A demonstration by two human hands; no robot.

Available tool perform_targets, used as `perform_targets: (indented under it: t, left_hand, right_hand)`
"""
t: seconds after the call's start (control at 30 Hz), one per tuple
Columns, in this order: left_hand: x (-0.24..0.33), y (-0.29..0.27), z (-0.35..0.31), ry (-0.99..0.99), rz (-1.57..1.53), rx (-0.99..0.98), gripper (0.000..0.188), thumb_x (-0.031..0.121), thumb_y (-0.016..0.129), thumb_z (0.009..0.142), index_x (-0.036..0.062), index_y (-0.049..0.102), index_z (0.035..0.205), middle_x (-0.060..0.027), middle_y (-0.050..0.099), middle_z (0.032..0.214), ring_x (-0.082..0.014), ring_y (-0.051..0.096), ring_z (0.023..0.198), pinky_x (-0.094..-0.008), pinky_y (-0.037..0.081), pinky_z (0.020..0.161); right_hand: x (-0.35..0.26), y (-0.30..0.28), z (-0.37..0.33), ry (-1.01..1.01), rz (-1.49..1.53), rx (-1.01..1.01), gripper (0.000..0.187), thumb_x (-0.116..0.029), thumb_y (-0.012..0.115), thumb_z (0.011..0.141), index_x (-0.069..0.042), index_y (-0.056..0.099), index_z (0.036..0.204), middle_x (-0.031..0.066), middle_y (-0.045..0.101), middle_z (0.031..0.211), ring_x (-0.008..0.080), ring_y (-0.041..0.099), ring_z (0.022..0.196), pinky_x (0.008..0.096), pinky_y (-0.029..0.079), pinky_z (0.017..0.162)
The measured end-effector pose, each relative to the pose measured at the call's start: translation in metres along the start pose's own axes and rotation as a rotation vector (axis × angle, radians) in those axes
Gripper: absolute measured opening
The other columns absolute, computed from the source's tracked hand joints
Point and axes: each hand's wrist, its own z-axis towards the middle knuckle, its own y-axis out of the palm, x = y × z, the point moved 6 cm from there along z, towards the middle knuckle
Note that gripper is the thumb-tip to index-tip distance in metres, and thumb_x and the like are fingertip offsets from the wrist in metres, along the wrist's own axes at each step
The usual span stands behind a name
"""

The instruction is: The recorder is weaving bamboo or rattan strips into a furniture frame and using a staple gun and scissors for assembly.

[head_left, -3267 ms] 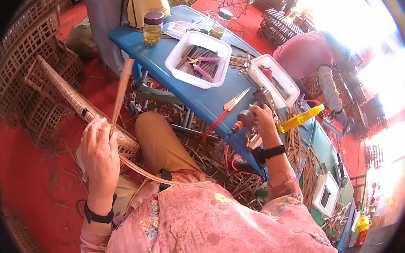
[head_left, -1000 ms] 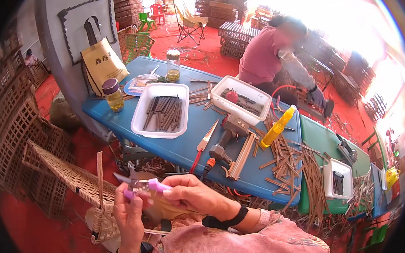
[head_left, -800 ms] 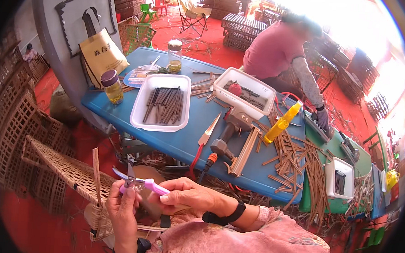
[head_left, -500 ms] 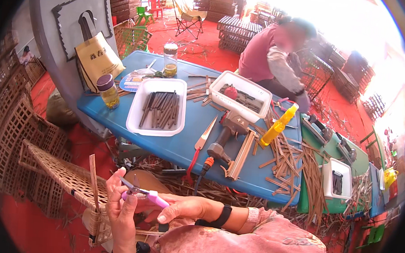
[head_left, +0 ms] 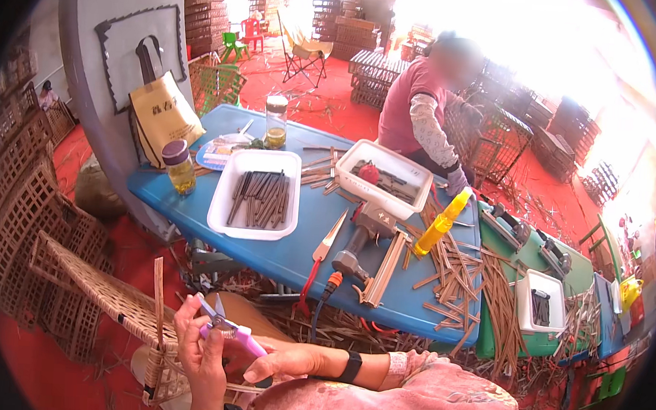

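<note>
Both my hands are low in the view, at the near side of the table, around a pair of small purple-handled snips (head_left: 239, 339). The snips' blades point up and left, parted in a V, and a spring shows between the handles. My left hand (head_left: 202, 359) has its thumb and fingers about the upper handle, fingertips raised beside the blades. My right hand (head_left: 284, 362) closes on the lower handle end, thumb on top; its other fingers are mostly hidden. Just left stands a woven bamboo basket (head_left: 105, 290) with an upright strip (head_left: 158, 300) at its corner.
A blue table (head_left: 311, 241) holds a white tray of dark sticks (head_left: 255, 227), a white tub (head_left: 418, 210), a power tool (head_left: 363, 237), a knife (head_left: 331, 235), a yellow bottle (head_left: 442, 225), jars and loose strips (head_left: 450, 288). Across it sits a person (head_left: 417, 105). Stacked baskets (head_left: 13, 201) line the left.
The person across the table has straightened and brought a gloved hand to the table's far right corner. My hands still hold the snips, whose blades look turned and wider apart. The view has tilted slightly.
</note>
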Motion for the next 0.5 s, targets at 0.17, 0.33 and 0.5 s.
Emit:
perform_targets:
  t: [0.17, 0.33, 0.5]
  left_hand:
    - [-0.021, -0.004, -0.014, -0.03, 0.056, -0.055, 0.027, 0.028, 0.059, 0.103, 0.0008, 0.064, 0.101, -0.0118, 0.061, 0.114, -0.0195, 0.058, 0.106, -0.0343, 0.045, 0.093]
    - [-0.04, 0.007, -0.032, -0.303, -0.18, -0.033, 0.032, 0.034, 0.057, 0.104, 0.0027, 0.061, 0.101, -0.0026, 0.065, 0.088, -0.008, 0.058, 0.078, -0.0249, 0.047, 0.067]
    - [-0.031, 0.012, -0.042, -0.251, -0.259, -0.061, 0.034, 0.035, 0.058, 0.104, 0.0014, 0.062, 0.098, -0.0055, 0.068, 0.083, -0.0095, 0.062, 0.071, -0.0245, 0.047, 0.061]
  right_hand:
    - [0.011, 0.001, -0.005, -0.095, -0.181, 0.088, 0.078, -0.038, 0.063, 0.09, -0.007, 0.034, 0.155, 0.006, 0.055, 0.137, 0.0147, 0.049, 0.123, 0.0288, 0.044, 0.092]
    - [0.019, -0.003, -0.016, -0.02, -0.15, 0.135, 0.072, -0.047, 0.06, 0.09, -0.006, 0.044, 0.147, 0.0018, 0.064, 0.115, 0.0101, 0.059, 0.098, 0.0209, 0.04, 0.068]
    - [0.007, 0.011, -0.03, -0.039, -0.171, 0.089, 0.069, -0.051, 0.057, 0.092, -0.007, 0.046, 0.144, 0.0027, 0.064, 0.113, 0.0122, 0.062, 0.092, 0.0233, 0.041, 0.069]
